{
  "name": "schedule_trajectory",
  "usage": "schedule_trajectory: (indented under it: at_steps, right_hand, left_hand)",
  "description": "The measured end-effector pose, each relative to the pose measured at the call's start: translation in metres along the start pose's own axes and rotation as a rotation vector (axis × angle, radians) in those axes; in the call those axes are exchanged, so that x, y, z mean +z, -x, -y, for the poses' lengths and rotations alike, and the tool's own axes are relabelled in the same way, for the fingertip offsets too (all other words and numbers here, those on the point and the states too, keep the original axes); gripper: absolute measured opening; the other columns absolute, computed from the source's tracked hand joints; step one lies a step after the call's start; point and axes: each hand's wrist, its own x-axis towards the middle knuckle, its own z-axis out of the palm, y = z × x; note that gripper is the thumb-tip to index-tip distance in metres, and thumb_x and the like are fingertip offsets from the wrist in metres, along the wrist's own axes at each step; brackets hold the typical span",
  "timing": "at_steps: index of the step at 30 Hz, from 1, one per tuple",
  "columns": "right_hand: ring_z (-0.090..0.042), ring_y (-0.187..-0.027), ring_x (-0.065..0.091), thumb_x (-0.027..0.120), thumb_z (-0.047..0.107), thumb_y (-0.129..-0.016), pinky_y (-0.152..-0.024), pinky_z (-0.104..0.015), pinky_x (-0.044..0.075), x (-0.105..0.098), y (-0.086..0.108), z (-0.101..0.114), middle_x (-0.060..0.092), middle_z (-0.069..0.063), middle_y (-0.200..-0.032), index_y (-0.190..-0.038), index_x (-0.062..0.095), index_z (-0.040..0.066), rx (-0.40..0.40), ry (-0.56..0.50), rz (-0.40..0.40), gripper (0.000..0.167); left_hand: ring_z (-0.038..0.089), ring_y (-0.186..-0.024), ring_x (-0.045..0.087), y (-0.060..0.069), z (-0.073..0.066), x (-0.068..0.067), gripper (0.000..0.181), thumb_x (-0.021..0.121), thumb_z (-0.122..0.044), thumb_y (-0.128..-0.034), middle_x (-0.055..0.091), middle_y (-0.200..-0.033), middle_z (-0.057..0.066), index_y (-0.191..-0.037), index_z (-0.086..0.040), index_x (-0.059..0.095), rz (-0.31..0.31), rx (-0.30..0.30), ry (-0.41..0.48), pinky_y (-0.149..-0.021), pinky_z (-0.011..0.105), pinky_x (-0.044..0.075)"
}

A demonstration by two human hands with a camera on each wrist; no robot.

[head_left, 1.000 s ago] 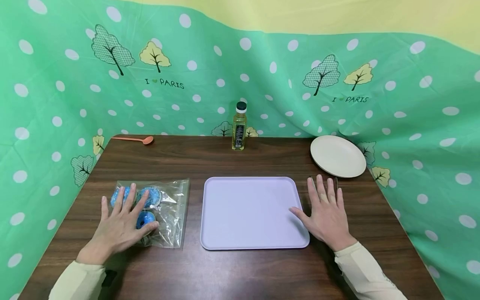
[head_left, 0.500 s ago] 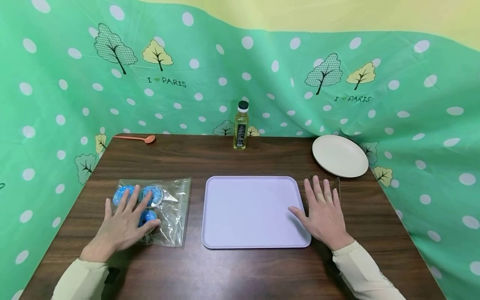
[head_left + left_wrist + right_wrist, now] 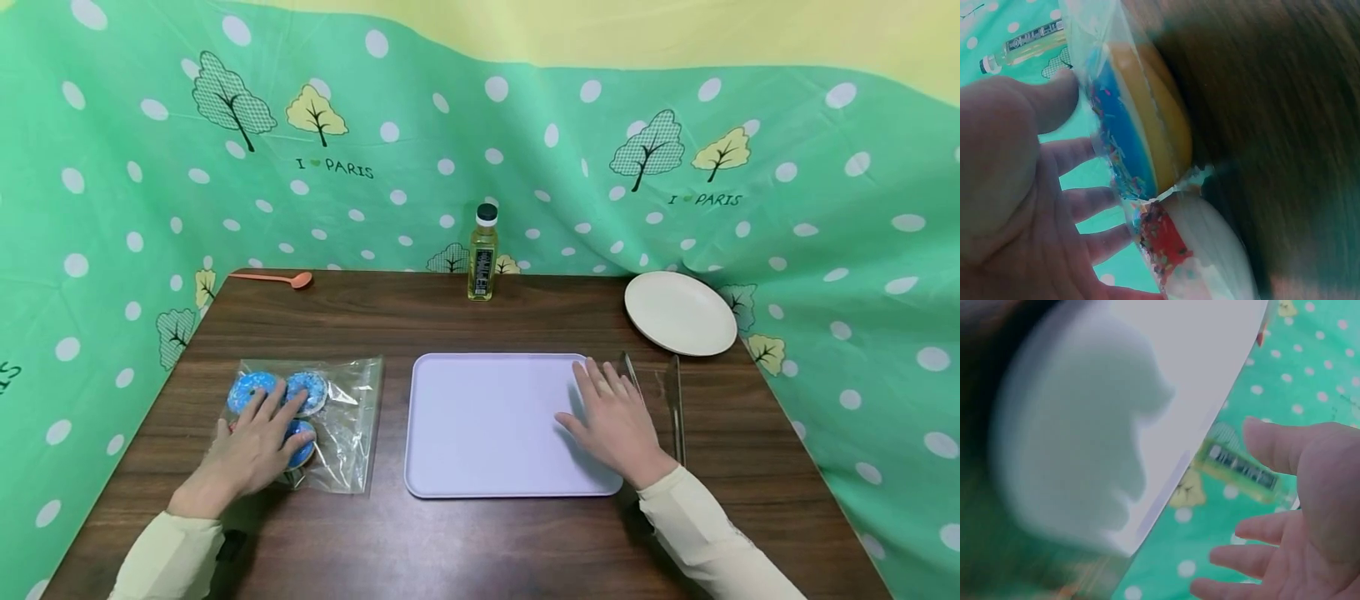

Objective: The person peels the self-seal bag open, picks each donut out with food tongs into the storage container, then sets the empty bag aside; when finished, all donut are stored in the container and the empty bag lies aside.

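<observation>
A clear plastic bag [image 3: 352,442] of toy-like doughnuts lies on the left of the table. Blue icing with sprinkles tops several of them, such as this doughnut [image 3: 309,392]; in the left wrist view a red-iced doughnut [image 3: 1163,244] shows as well. My left hand [image 3: 247,454] is spread over the bag, its fingertips at the plastic, not curled round it. Over the right part of a lilac tray [image 3: 480,425] my right hand [image 3: 618,429] hovers, fingers extended, its shadow on the tray. Metal tongs [image 3: 677,400] lie right of the tray, partly behind that hand.
An oil bottle [image 3: 482,262] with a dark cap stands at the back middle. A cream plate [image 3: 680,313] sits at the back right corner, and an orange spoon [image 3: 300,280] at the back left. Patterned green cloth [image 3: 420,125] hangs behind the table.
My right hand has moved left from beside the tongs to over the tray, uncovering more of the tongs. The left hand has shifted slightly, with its fingers drawn in a little over the bag.
</observation>
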Motion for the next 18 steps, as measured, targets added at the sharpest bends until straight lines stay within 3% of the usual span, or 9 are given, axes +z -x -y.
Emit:
schedule_trajectory:
  at_steps: [4,10,18]
  right_hand:
    - [-0.047,-0.131,0.048,0.072,0.044,-0.092,-0.106,-0.062,0.035,0.004,-0.015,0.020,0.050,-0.027,-0.143,-0.148,0.044,-0.004,-0.066,-0.011,0.035,0.079]
    - [-0.038,-0.132,0.050,0.070,0.044,-0.093,-0.108,-0.054,0.039,0.018,-0.045,0.052,0.051,-0.021,-0.145,-0.148,0.046,-0.001,-0.130,-0.151,0.148,0.075]
    - [-0.032,-0.133,0.051,0.067,0.042,-0.096,-0.108,-0.049,0.040,0.039,-0.086,0.081,0.053,-0.012,-0.146,-0.149,0.047,0.006,-0.130,-0.222,0.216,0.067]
  left_hand:
    - [0.056,-0.142,0.018,-0.001,0.000,-0.001,0.066,0.052,-0.047,-0.1035,0.022,-0.160,0.027,-0.157,-0.014,0.033,-0.001,-0.005,-0.004,-0.091,0.087,0.017]
    - [0.056,-0.142,0.019,-0.004,-0.001,-0.001,0.064,0.053,-0.045,-0.1030,0.021,-0.160,0.026,-0.158,-0.020,0.033,0.012,-0.002,-0.014,-0.092,0.087,0.017]
    - [0.056,-0.142,0.019,-0.002,-0.001,-0.001,0.062,0.054,-0.043,-0.1029,0.021,-0.160,0.026,-0.157,-0.022,0.035,0.016,-0.008,-0.015,-0.093,0.087,0.017]
